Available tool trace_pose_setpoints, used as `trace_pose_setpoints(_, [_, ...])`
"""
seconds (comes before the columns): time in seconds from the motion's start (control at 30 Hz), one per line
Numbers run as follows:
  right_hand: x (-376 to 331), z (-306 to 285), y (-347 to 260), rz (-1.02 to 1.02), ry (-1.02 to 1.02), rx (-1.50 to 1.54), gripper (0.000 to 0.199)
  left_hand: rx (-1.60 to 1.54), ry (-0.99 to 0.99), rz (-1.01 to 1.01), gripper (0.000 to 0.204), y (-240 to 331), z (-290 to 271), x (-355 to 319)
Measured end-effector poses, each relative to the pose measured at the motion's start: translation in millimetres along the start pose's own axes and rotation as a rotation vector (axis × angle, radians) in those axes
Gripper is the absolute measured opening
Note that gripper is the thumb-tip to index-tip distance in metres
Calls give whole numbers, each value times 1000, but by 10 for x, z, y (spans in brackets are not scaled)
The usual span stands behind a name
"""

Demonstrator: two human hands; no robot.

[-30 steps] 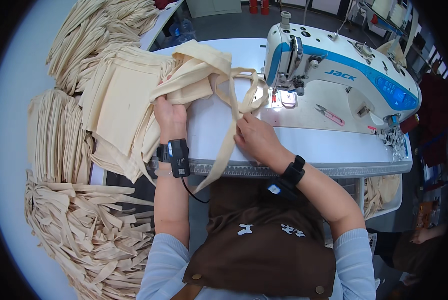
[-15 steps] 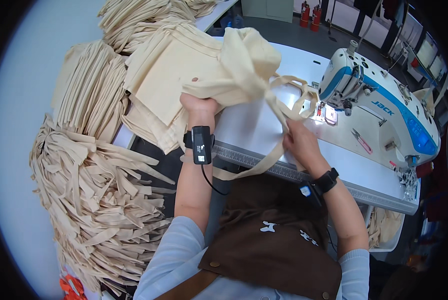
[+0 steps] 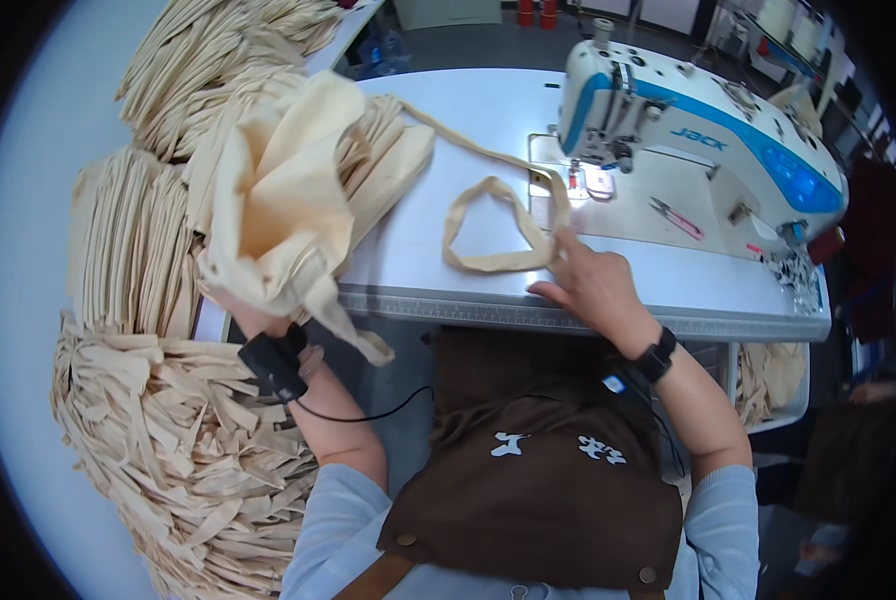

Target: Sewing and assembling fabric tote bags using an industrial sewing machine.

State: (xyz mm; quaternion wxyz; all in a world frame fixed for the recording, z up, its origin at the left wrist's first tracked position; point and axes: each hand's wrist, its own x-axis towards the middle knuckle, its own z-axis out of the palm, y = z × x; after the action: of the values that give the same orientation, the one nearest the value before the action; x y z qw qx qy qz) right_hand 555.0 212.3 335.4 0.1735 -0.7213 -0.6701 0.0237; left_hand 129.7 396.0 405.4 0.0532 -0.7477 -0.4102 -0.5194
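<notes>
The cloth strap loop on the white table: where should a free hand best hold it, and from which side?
Probably the near flat run of the strap loop, taken from the table's front edge. It lies flat beside the right hand, away from the sewing machine.

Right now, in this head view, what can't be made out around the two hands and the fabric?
- Left hand: mostly hidden by the bunched cream cloth bag it lifts; its grip cannot be seen.
- Right hand: its fingertips on the strap loop are turned away; pinch or press is unclear.
- Needle area of the sewing machine: too small to tell.
- Strap pile: cut off by the dark fisheye rim.
</notes>
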Motion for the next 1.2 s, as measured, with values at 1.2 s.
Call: trace_pose_setpoints(1.2, [-3687,393,1899,805,-234,720,64,-526,28,-424,34,-37,816,-347])
